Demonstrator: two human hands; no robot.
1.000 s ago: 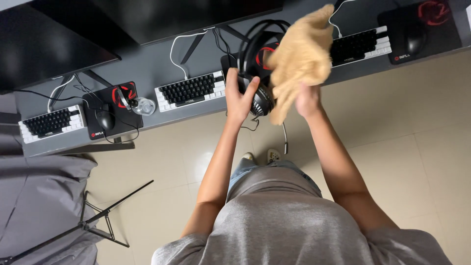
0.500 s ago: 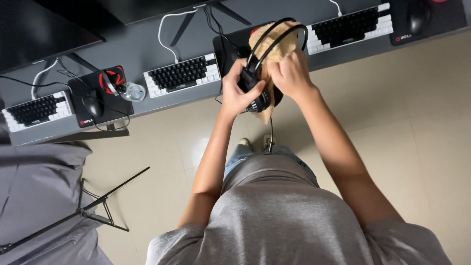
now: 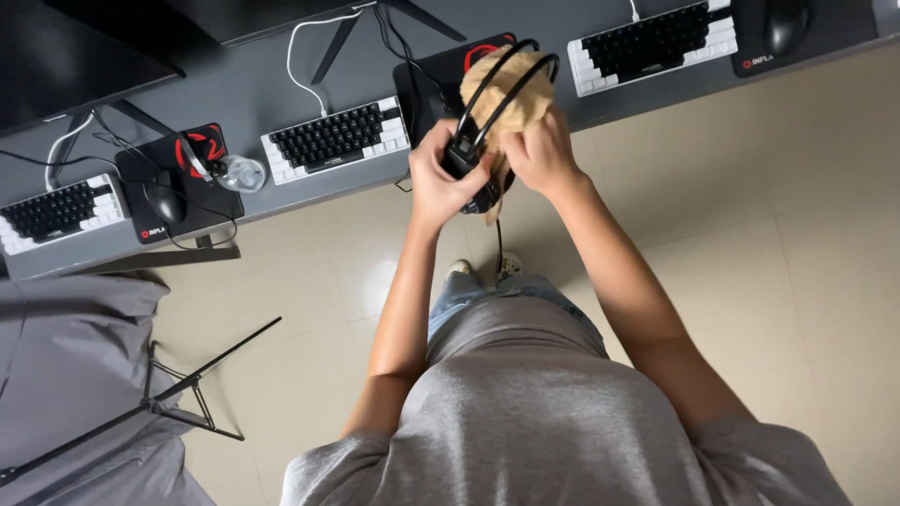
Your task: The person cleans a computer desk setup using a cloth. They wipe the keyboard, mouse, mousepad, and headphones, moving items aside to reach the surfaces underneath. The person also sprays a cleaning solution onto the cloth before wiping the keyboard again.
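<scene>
Headset (image 3: 473,122) in left fingers (image 3: 433,161) — cloth (image 3: 511,94) under right fingers (image 3: 525,150).

Three keyboards (image 3: 336,140), mice (image 3: 165,203), grey desk (image 3: 244,89).

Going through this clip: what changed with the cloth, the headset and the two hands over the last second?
The right hand brought the tan cloth down from above the desk and now presses it against the black headset, inside its headband. The left hand kept its grip on the headset throughout. The keyboards and the desk look unchanged.
</scene>
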